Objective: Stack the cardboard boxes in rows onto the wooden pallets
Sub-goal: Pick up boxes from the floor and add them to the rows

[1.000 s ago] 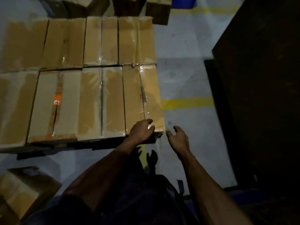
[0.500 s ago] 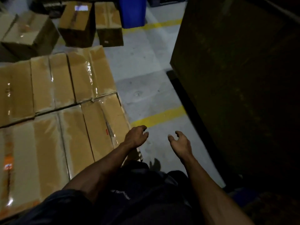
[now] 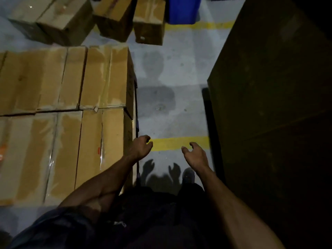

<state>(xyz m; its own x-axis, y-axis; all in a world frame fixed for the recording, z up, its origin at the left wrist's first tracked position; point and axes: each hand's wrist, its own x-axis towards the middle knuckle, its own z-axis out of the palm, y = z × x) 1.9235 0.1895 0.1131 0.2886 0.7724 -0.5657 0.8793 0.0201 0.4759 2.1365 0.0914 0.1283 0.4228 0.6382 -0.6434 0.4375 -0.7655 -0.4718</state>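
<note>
Taped cardboard boxes lie packed in two rows at the left, the far row butting against the near one. The pallet under them is hidden. My left hand hangs just off the right edge of the nearest box, fingers loosely curled, holding nothing. My right hand floats over the grey floor near a yellow line, also loosely curled and empty. Three loose boxes stand on the floor at the top.
A tall dark stack or wall fills the right side. A blue bin stands at the top beyond another yellow line. A strip of grey floor runs between the boxes and the dark mass.
My left hand has come off the corner of the nearest box and now hangs beside it. The view has swung right and forward, bringing the aisle and the loose boxes into sight.
</note>
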